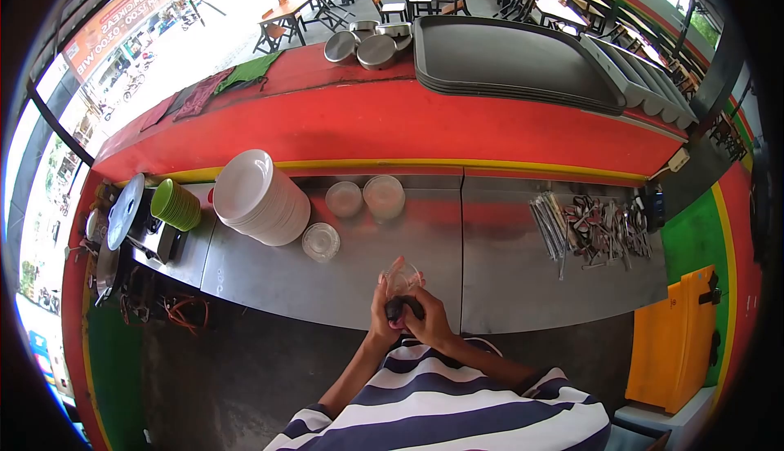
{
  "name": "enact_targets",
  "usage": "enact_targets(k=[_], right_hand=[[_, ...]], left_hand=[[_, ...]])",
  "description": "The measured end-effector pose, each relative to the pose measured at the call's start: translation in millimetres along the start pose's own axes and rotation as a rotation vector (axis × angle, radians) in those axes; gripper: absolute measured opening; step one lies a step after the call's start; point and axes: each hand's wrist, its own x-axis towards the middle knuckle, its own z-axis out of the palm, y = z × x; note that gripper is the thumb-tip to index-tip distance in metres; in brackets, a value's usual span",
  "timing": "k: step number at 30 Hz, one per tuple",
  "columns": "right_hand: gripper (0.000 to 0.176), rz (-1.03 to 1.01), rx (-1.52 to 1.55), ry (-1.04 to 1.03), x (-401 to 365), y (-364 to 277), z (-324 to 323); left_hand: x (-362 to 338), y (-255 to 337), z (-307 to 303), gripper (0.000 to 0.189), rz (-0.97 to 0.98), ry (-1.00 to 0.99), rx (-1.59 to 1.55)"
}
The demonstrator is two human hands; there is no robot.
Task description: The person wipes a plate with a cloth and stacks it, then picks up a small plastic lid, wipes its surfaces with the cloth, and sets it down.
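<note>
Gripping a small, see-through bowl between curled left hand and right hand, with a bunched dark cloth at its near side, over the desk's front edge, with clear bowls beyond, stacked white plates farther left and heaped cutlery well right.

"WAMCIKEAS", "12.00" and "03.00 WIB" on the orange banner.

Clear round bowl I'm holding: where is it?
Head view's lower centre: the bowl is between your left hand and right hand, over the grey metal counter.
</note>
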Motion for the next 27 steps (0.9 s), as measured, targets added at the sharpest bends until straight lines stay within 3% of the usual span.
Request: enact_targets(k=[1,3,4,7,11,14,17,20,23,27], right_hand=[[0.029,0.033,0.062,0.043,0.8,-1.0,0.6],[0.03,-0.227,-0.119,0.201,18.2,-1.5,-5.3],[0.031,-0.356,-0.21,0.28,28.8,-2.2,-9.3],[0.032,-0.383,-0.371,0.309,44.2,-8.0,-20.5],[0.035,-0.238,-0.395,0.231,36.6,12.3,-17.5],[0.035,-0.141,-0.211,0.045,16.6,8.8,-10.7],[0.033,-0.187,-0.004,0.016,14.1,-4.3,-8.3],[0.03,-0.366,-0.205,0.144,32.2,-7.1,-16.4],[0.025,-0.413,-0.344,0.283,50.7,-14.9,-28.5],[0.023,-0.307,-0.397,0.317,54.4,3.5,-31.9]], left_hand=[[-0.2,-6.3,4.3,0.076,-0.04,-0.023,-0.085],[1.3,-19.8,13.0,0.075,-0.116,-0.079,-0.255],[-1.2,-27.9,7.8,0.07,-0.136,0.035,-0.295],[0.7,-23.8,4.1,0.068,0.007,0.037,-0.187],[4.8,-6.0,0.6,0.072,0.157,-0.024,-0.022],[3.7,5.2,7.5,0.075,0.164,-0.029,0.014],[3.3,3.8,13.5,0.073,0.104,-0.106,-0.059],[3.6,-19.0,6.7,0.07,0.036,0.011,-0.12],[1.7,-41.5,-11.8,0.067,-0.032,0.06,-0.271],[10.2,-10.2,7.8,0.068,0.162,-0.049,-0.092]])
